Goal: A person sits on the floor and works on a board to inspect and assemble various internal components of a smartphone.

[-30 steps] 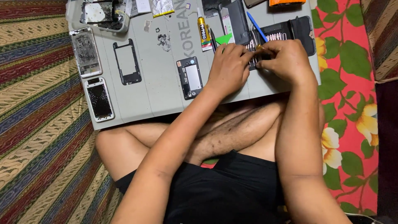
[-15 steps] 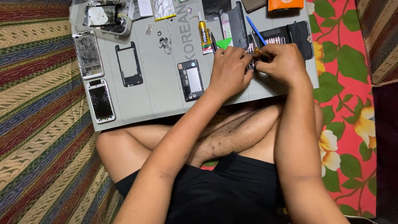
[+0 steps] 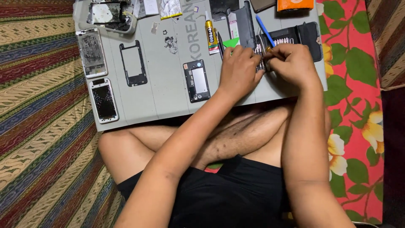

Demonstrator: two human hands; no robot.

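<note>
Since the earlier frames, both hands are sitting slightly lower and closer together over the right half of the grey work mat point(image 3: 160, 101), and the view is drifting a little; the parts on the mat are lying where they were.

The person is sitting cross-legged on patterned cloth, with the mat resting across the knees. On its left side, a cracked white phone front point(image 3: 103, 100), a bare metal mid-frame point(image 3: 91, 52) and a black phone bezel point(image 3: 132, 63) are lying well apart from the hands. Nearer the middle, a black phone housing point(image 3: 197, 80) is lying just beside the left wrist. Above it, a yellow-and-black glue tube point(image 3: 211, 36) is lying near a blue pry tool point(image 3: 265, 29), and a black bit case point(image 3: 295, 36) is lying open beyond the knuckles.

The left hand point(image 3: 239, 71) is curling its fingers down, pinning a small part that is almost wholly hidden; what kind of part it is cannot be told. The right hand point(image 3: 293, 65) is pinching narrowly around a thin screwdriver point(image 3: 270, 50), its tip pointing at the spot between the two hands.

Judging by its size, that part is probably light, stiff and fragile, likely to skate on the smooth mat, so it is best held by its edges, pressed flat.
</note>
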